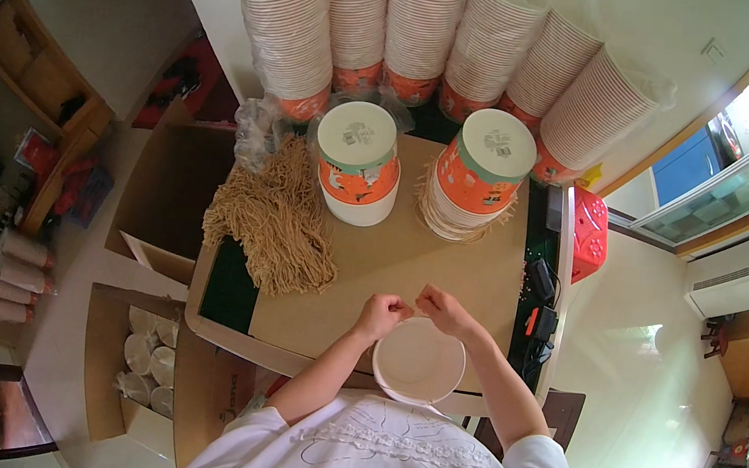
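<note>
A white paper bucket (419,360) stands mouth up at the table's near edge, close to my body. My left hand (383,317) is closed in a pinch at its far rim, on the left. Just to the right, my right hand (445,312) also pinches near that rim. What the fingertips hold is too small to make out. Left of my hands lies a heap of tan cords (276,227). Beyond them stand two upside-down stacks of orange-printed paper buckets, a left stack (357,176) and a right stack (480,177); tan cords loop around the right one's lower part.
Tall plastic-wrapped bucket stacks (422,22) line the table's back by the wall. Black adapters and cables (540,293) lie along the right edge. An open carton (109,348) of wrapped white rolls or cups stands left on the floor; a red stool (589,234) is at right.
</note>
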A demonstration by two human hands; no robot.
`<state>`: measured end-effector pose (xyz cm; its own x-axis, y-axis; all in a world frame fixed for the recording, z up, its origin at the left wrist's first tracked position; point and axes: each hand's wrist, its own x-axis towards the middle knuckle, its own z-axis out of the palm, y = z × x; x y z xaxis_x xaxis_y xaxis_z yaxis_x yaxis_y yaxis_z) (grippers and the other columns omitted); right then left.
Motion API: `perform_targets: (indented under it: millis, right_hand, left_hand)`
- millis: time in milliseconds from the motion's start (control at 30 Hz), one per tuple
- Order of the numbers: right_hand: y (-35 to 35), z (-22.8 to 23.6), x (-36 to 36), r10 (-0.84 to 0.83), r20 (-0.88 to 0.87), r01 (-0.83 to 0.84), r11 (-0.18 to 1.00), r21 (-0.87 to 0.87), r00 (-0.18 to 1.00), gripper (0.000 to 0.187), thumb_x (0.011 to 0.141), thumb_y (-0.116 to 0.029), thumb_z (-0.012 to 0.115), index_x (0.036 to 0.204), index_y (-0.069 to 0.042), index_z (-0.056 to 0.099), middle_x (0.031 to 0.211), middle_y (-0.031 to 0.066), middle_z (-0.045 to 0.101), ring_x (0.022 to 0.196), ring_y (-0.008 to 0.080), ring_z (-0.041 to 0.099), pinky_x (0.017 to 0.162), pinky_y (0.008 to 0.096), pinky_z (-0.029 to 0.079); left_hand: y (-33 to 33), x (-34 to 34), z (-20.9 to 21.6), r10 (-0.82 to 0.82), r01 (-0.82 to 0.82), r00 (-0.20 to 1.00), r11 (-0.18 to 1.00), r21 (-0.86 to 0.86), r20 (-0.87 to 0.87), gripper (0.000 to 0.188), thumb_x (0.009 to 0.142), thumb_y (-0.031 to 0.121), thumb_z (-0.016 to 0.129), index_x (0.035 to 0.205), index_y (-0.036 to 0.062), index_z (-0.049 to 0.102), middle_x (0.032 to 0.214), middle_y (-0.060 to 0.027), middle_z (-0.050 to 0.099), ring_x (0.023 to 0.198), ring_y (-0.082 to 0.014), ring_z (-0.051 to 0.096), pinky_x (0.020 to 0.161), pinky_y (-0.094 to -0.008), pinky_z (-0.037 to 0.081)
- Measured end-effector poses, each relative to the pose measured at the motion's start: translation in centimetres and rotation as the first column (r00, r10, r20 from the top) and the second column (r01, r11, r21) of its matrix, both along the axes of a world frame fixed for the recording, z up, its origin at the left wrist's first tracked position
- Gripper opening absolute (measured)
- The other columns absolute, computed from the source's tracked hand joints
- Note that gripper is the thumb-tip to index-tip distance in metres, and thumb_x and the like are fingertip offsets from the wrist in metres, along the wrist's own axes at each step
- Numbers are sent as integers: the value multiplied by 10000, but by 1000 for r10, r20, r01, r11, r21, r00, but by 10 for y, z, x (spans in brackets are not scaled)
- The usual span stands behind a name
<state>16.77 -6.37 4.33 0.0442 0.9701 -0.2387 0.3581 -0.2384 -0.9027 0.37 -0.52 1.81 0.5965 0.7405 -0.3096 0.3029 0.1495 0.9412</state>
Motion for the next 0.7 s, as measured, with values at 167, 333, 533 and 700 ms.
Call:
perform_targets:
  millis: [167, 333, 533, 700]
  right_hand:
    - [-1, 1, -13, 5, 25, -5, 1000, -12, 1000, 101, 831, -123, 496, 834, -24, 519, 747, 110, 587, 699, 202, 558, 627, 315, 442]
    - [-5, -3, -29, -90, 135, 94, 995, -25, 987, 132, 853, -143, 464, 877, -20, 503, 769, 138, 602, 729, 251, 594, 646, 338, 459]
    - [-4, 6, -38, -135, 251, 131, 991, 33, 958, 152, 850, -156, 470, 883, -13, 512, 756, 151, 609, 715, 301, 603, 622, 361, 467]
    - [-2, 7, -36, -125, 195, 111, 990, 82, 973, 139, 813, -153, 547, 822, -18, 576, 732, 138, 612, 682, 273, 600, 607, 354, 462]
  left_hand:
    - [3, -6, -14, 200, -191, 961, 979, -66, 189, 149, 739, 64, 664, 628, 42, 566, 634, 19, 558, 592, -46, 494, 518, -221, 407]
    - [25, -20, 21, -80, 70, 983, 995, 67, 163, 214, 728, 89, 675, 571, 45, 537, 606, 38, 503, 545, -47, 453, 472, -226, 359]
    - [29, -31, 25, -216, 221, 975, 904, 365, -56, 74, 727, 127, 662, 704, 57, 660, 612, -41, 514, 547, -109, 487, 490, -255, 372]
    - [28, -28, 24, -210, 188, 978, 895, 404, 12, 55, 726, 88, 626, 705, 51, 660, 600, -42, 496, 530, -118, 471, 491, -252, 369]
